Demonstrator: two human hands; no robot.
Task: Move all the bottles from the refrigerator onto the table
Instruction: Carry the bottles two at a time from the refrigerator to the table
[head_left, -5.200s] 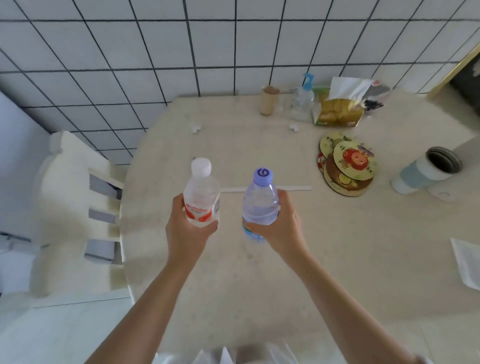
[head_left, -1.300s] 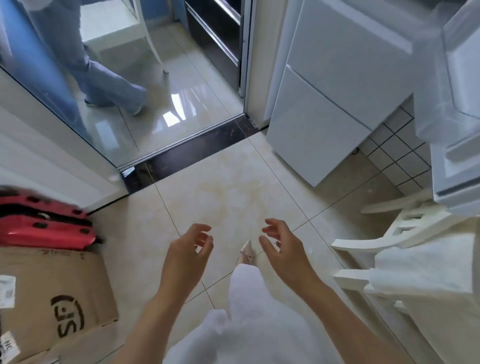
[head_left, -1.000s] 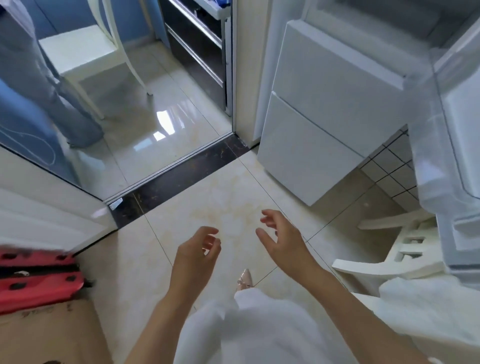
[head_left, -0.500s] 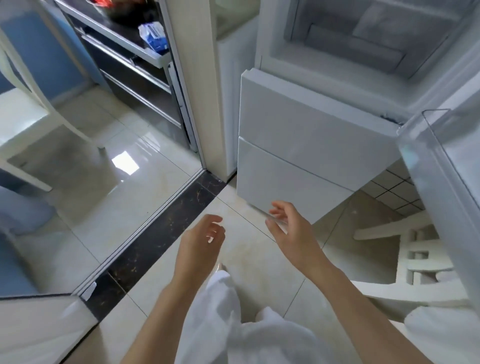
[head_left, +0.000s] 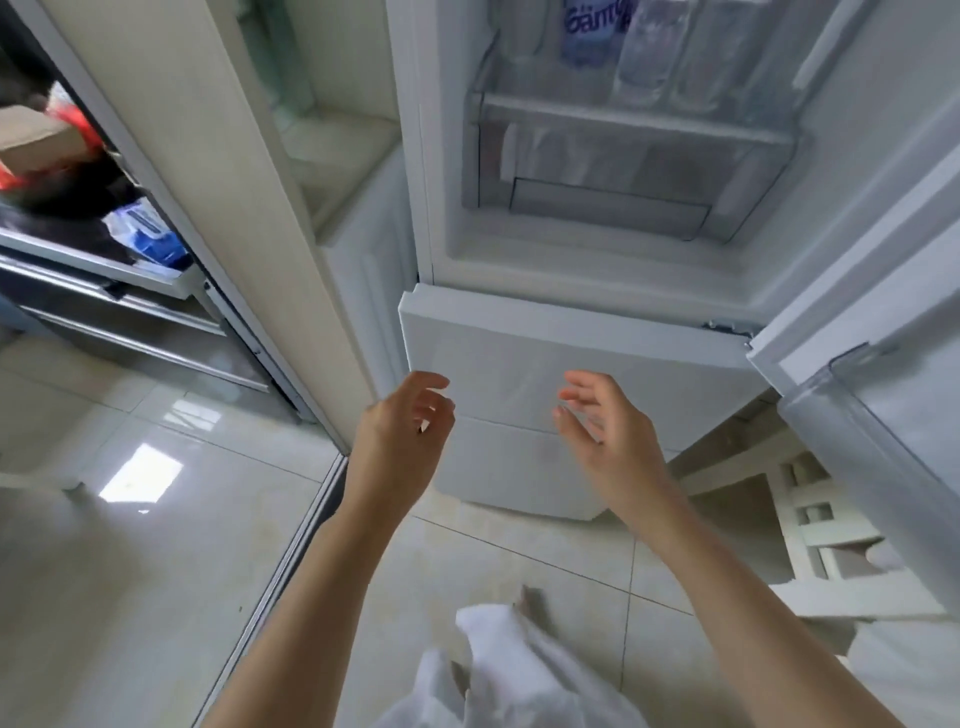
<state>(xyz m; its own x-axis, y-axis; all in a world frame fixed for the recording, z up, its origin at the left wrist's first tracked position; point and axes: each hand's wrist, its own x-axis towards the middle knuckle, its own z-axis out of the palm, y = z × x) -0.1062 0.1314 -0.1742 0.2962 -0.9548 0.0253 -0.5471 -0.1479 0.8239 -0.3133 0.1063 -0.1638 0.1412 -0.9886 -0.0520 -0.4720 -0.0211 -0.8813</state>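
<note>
Home kitchen: open refrigerator (head_left: 597, 249), tiled floor (head_left: 156, 545), white plastic chair (head_left: 831, 535).

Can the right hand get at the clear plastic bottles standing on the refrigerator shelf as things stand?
Probably yes. The right hand is empty with loose fingers, the refrigerator compartment is open, and nothing stands between it and the clear plastic bottles above the drawer. It hangs well below them.

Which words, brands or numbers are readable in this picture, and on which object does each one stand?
"Gamy" or similar, in dark blue letters, partly cut off by the frame and blurred: on the label of a bottle standing on the shelf inside the open refrigerator.
The clear bottles beside it: no readable print.
Blue and white package on the rack at left: print too blurred to read.
</note>
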